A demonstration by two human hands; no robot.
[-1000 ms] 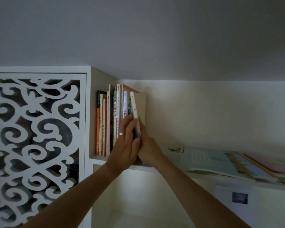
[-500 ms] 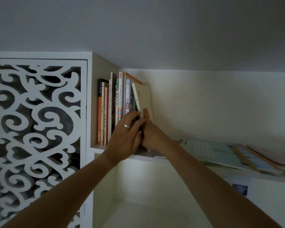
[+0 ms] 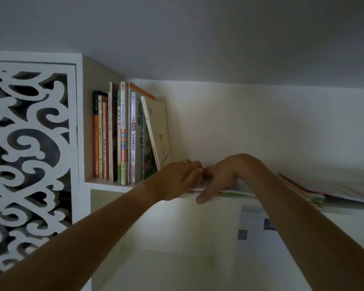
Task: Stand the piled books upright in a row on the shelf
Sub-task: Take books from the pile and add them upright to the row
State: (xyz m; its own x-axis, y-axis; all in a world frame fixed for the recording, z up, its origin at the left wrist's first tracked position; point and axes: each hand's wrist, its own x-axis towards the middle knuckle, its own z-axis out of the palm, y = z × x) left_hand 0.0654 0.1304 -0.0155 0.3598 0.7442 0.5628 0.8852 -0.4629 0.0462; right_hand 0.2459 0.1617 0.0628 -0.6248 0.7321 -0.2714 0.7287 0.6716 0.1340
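- White shelf [image 3: 109, 184] under a sloped ceiling; fretwork panel [image 3: 29, 154] at left.
- Both hands have left the leaning cream book [image 3: 159, 131]: left hand [image 3: 177, 179] and right hand [image 3: 223, 175] now pinch the flat book [image 3: 235, 193] in the pile.

fretwork panel [image 3: 29, 148]: white scrollwork cutouts over dark gaps | shelf [image 3: 105, 183]: white | upright books [image 3: 118, 139]: spines orange-and-black, cream, pink, green, white with multicoloured characters | leaning book [image 3: 158, 131]: cream cover, white spine | flat pile [image 3: 328, 190]: pink, orange, green edges | ring [image 3: 185, 161]: silver
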